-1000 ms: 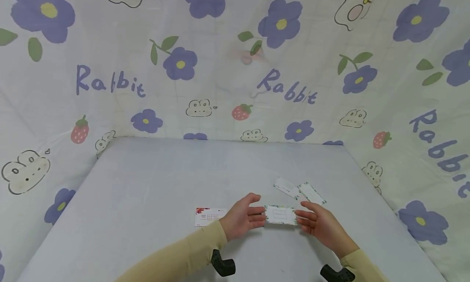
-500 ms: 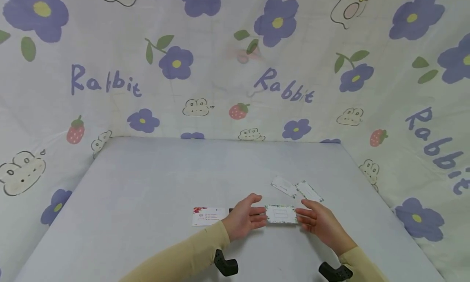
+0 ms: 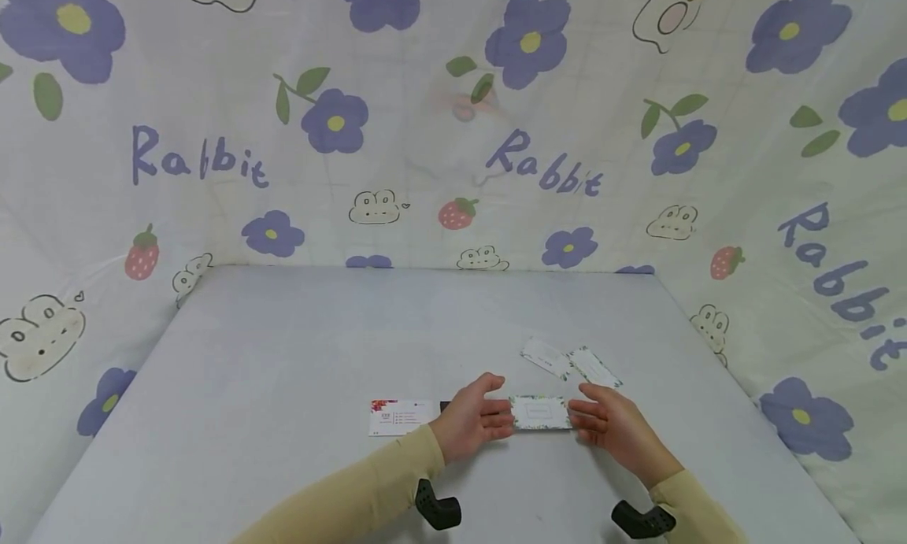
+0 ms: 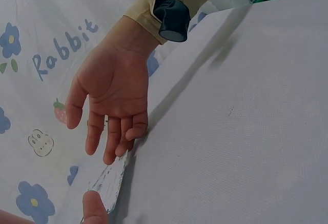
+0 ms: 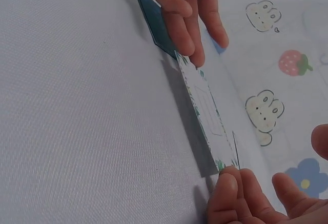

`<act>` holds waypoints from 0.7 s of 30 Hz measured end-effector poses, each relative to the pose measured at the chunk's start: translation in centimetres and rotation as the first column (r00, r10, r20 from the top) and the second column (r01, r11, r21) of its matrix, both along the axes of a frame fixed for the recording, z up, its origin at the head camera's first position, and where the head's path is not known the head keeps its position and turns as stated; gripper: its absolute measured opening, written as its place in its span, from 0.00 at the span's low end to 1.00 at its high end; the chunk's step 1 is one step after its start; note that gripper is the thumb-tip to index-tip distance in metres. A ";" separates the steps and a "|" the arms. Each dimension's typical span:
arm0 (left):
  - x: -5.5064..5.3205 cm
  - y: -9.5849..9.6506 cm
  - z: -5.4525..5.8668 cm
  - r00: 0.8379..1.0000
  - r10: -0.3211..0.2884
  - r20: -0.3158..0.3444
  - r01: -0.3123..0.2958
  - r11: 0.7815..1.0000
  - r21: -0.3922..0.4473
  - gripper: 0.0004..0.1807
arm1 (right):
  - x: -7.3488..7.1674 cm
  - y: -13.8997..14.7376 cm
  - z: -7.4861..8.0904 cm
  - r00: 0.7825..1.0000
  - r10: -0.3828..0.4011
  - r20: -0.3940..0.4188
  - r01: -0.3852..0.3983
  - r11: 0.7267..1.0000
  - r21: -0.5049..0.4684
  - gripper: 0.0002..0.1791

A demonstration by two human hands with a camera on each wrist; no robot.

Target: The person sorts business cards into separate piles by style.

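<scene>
A white card with a green leafy border [image 3: 540,412] lies between my two hands, its printed face up. The fingertips of my left hand [image 3: 471,420] touch its left end, fingers stretched out and thumb apart. At the opposite end, my right hand [image 3: 623,430] touches the card with its fingertips, the fingers only slightly bent. A shadow runs along the card's near edge in the right wrist view. Partly hidden behind my left hand is a dark flat card-shaped piece [image 5: 155,23].
Left of my left hand lies a white card with red flowers [image 3: 400,418]. Farther back are two more leafy white cards, one tilted left [image 3: 546,357] and one tilted right [image 3: 594,367]. A patterned rabbit cloth [image 3: 397,158] rises behind the pale table [image 3: 298,331].
Both hands keep their places at the card's two ends. The head view has shifted slightly, and a sliver of the dark piece now shows beside my left hand.
</scene>
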State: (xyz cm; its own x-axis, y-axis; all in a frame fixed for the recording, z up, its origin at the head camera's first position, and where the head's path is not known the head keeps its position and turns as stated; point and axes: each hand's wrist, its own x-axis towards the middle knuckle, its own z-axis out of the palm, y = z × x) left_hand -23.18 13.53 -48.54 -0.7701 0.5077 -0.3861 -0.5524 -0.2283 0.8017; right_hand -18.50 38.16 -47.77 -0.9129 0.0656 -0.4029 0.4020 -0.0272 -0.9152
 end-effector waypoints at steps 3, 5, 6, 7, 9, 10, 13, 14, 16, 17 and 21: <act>-0.1 0.2 -0.2 1.000 -0.004 0.000 0.004 1.000 -0.008 0.37 | 0.0 0.1 -0.2 1.000 0.001 0.001 -0.001 1.000 -0.002 0.36; -0.2 0.3 -0.3 1.000 -0.006 -0.002 0.006 1.000 -0.018 0.38 | 0.0 0.2 -0.3 1.000 -0.003 0.001 0.003 1.000 0.000 0.36; -0.2 0.3 -0.4 1.000 -0.005 -0.001 0.005 1.000 -0.023 0.38 | -0.1 0.2 -0.4 1.000 -0.005 0.001 0.005 1.000 0.003 0.36; -0.2 0.4 -0.4 1.000 -0.004 0.000 0.004 1.000 -0.028 0.38 | -0.1 0.2 -0.4 1.000 -0.005 0.002 0.005 1.000 0.006 0.36; -0.2 0.4 -0.5 1.000 -0.002 0.002 0.002 0.999 -0.036 0.38 | -0.1 0.1 -0.3 1.000 -0.007 0.005 0.007 1.000 0.013 0.36; -0.1 0.4 -0.5 1.000 -0.002 0.004 0.002 0.999 -0.038 0.39 | -0.1 0.1 -0.3 1.000 -0.007 0.005 0.007 1.000 0.015 0.36; -0.1 0.4 -0.5 1.000 -0.002 0.007 0.002 0.999 -0.044 0.39 | 0.0 0.1 -0.3 1.000 -0.008 0.002 0.008 1.000 0.021 0.36; -0.1 0.4 -0.5 1.000 -0.002 0.007 0.002 0.999 -0.046 0.39 | 0.0 0.2 -0.4 1.000 -0.001 -0.003 0.001 1.000 0.020 0.36; 0.0 0.4 -0.5 1.000 -0.003 0.007 0.004 0.999 -0.049 0.39 | 0.1 0.2 -0.4 1.000 -0.006 -0.006 0.006 1.000 0.019 0.36; 0.0 0.4 -0.5 1.000 -0.005 0.006 0.005 0.999 -0.050 0.39 | 0.1 0.2 -0.4 1.000 -0.010 -0.007 0.010 1.000 0.019 0.36; -0.1 0.4 -0.5 1.000 -0.009 0.009 0.010 0.999 -0.041 0.38 | 0.3 0.1 -0.5 1.000 -0.026 -0.002 0.026 0.999 0.022 0.34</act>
